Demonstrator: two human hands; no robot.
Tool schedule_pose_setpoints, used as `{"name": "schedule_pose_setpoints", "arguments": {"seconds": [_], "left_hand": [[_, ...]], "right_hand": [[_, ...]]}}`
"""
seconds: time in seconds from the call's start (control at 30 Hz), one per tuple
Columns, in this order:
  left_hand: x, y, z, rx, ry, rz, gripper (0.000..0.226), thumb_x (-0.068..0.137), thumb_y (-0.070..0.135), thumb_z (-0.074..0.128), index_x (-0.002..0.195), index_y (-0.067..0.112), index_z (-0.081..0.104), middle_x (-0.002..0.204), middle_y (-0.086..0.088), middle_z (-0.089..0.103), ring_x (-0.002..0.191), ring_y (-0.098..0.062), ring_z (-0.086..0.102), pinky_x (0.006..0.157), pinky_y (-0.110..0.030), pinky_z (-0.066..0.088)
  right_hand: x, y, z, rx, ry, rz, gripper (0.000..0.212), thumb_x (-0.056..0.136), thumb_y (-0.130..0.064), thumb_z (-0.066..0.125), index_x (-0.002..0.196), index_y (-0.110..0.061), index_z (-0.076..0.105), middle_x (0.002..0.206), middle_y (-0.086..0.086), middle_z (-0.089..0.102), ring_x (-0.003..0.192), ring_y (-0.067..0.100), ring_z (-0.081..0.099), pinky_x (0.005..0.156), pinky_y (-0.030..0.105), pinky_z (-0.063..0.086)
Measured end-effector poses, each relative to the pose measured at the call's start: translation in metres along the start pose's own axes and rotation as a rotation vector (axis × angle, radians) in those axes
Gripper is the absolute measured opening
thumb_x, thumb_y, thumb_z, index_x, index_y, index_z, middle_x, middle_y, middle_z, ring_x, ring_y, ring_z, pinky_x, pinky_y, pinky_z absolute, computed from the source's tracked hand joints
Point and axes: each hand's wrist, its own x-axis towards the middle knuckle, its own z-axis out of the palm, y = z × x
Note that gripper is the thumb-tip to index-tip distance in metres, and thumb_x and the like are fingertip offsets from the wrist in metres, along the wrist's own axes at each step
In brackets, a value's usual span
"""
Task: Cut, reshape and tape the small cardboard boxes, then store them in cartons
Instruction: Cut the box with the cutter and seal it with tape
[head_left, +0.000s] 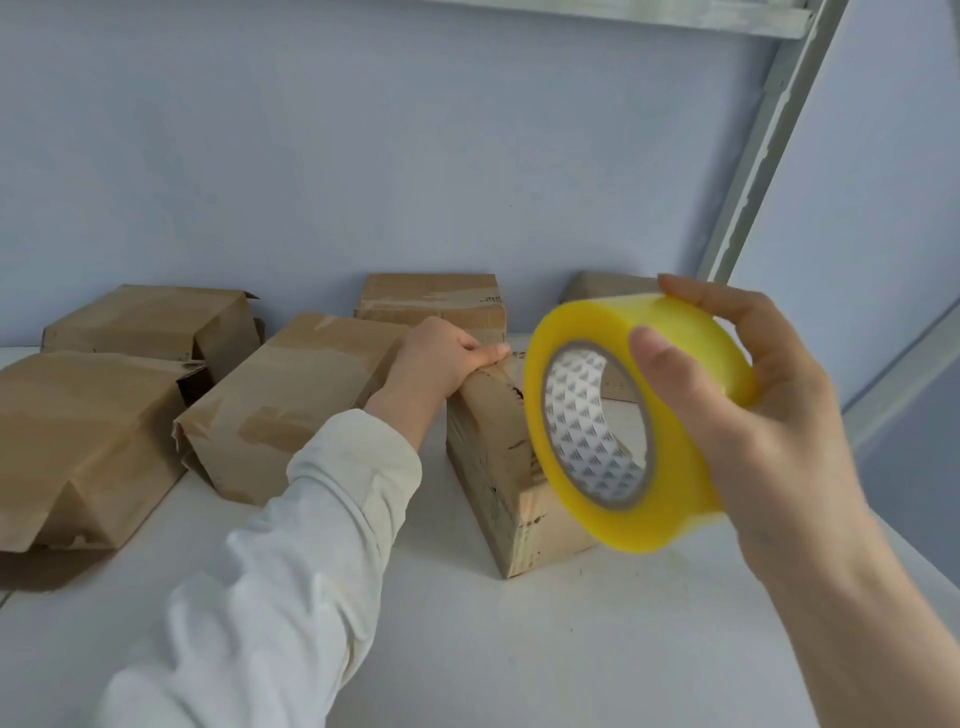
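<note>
Fingers (696, 296) of the right hand (769, 415) curl round the yellow tape roll (613, 525), held just beside the small cardboard box (493, 457) on the bench (519, 649); left hand (441, 358) grips that box's top edge, probably steadying it for taping. Other boxes (291, 405) lie to its left.

sleeve (291, 545) — white, long, creased | cuff loose, just behind left grip (439, 364) | right forearm (831, 571) — bare

Soft, even, bright light; faint shadows; wide-angle bending at edges.
</note>
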Motion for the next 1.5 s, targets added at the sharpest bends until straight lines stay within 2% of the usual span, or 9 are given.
{"name": "schedule_pose_setpoints", "arguments": {"seconds": [0.23,0.33,0.43,0.57,0.73,0.87,1.07,1.27,1.5], "left_hand": [[0.003,-0.005,0.005,0.021,0.025,0.013,0.049,0.084,0.046,0.061,0.083,-0.003,0.07,0.075,-0.018,0.062,0.068,-0.02,0.053,0.064,-0.028,0.036],[-0.005,-0.001,0.004,0.098,0.033,0.125,0.045,0.089,0.045,0.054,0.091,0.003,0.07,0.106,-0.016,0.066,0.092,-0.019,0.058,0.076,-0.028,0.039],[-0.031,0.003,-0.005,0.199,-0.103,0.441,0.083,0.076,0.079,0.028,0.124,0.018,0.058,0.154,0.0,0.021,0.143,-0.009,0.01,0.113,-0.03,0.011],[-0.07,-0.008,-0.004,0.367,-0.335,0.655,0.104,0.056,0.09,0.037,0.143,0.033,0.029,0.156,0.011,0.009,0.142,0.002,-0.005,0.115,-0.034,-0.012],[-0.081,-0.016,0.008,0.466,-0.025,0.818,0.081,0.066,0.072,0.052,0.133,0.028,0.043,0.146,0.007,0.038,0.137,-0.011,0.029,0.114,-0.042,0.018],[-0.079,0.004,-0.015,0.166,-0.135,0.618,0.043,0.069,0.063,0.051,0.11,0.05,0.046,0.12,0.02,0.055,0.114,-0.003,0.049,0.102,-0.043,0.036],[-0.078,0.01,-0.021,-0.322,-0.177,0.339,0.019,0.088,0.044,0.052,0.105,0.049,0.048,0.109,0.03,0.056,0.1,0.019,0.05,0.088,-0.011,0.038],[-0.099,0.0,-0.022,-0.26,-0.109,0.478,0.14,0.041,0.071,0.077,0.139,0.046,-0.02,0.154,0.021,-0.005,0.142,0.002,0.001,0.115,-0.03,0.016],[-0.09,0.01,-0.016,0.019,0.011,0.493,0.142,0.054,0.052,0.082,0.141,0.03,-0.029,0.15,0.022,-0.02,0.142,-0.005,-0.012,0.118,-0.041,0.011]], "right_hand": [[-0.048,0.0,-0.018,-0.229,-0.127,0.177,0.053,0.048,-0.071,0.059,0.098,-0.058,0.052,0.082,-0.019,0.064,0.064,0.007,0.062,0.05,0.013,0.046],[-0.056,0.008,-0.018,-0.248,-0.131,0.181,0.059,0.045,-0.078,0.049,0.101,-0.059,0.049,0.086,-0.023,0.062,0.07,0.006,0.06,0.052,0.012,0.043],[-0.056,0.009,-0.021,-0.224,-0.118,0.188,0.057,0.045,-0.076,0.049,0.1,-0.058,0.051,0.083,-0.02,0.063,0.07,0.004,0.06,0.052,0.012,0.045],[-0.057,0.008,-0.022,-0.197,-0.111,0.19,0.054,0.047,-0.074,0.05,0.098,-0.057,0.052,0.081,-0.017,0.064,0.064,0.006,0.062,0.05,0.013,0.045],[-0.047,0.0,-0.019,-0.142,-0.123,0.201,0.062,0.042,-0.075,0.056,0.101,-0.053,0.057,0.086,-0.02,0.066,0.073,0.005,0.066,0.065,0.029,0.055],[-0.013,-0.036,-0.022,0.007,-0.193,0.244,0.073,0.036,-0.071,0.075,0.102,-0.041,0.064,0.091,-0.013,0.071,0.079,0.009,0.069,0.066,0.032,0.056],[0.035,-0.065,0.001,0.339,-0.409,0.345,0.063,0.059,-0.049,0.061,0.108,-0.009,0.062,0.098,0.013,0.072,0.075,0.021,0.072,0.062,0.034,0.06],[0.056,-0.06,0.026,0.512,-0.5,0.413,0.06,0.071,-0.045,0.062,0.115,-0.004,0.059,0.087,0.009,0.069,0.067,0.023,0.069,0.062,0.034,0.058],[0.07,-0.044,0.046,0.485,-0.422,0.357,0.053,0.087,-0.045,0.055,0.116,-0.002,0.06,0.099,0.015,0.068,0.069,0.024,0.068,0.066,0.035,0.059]]}}
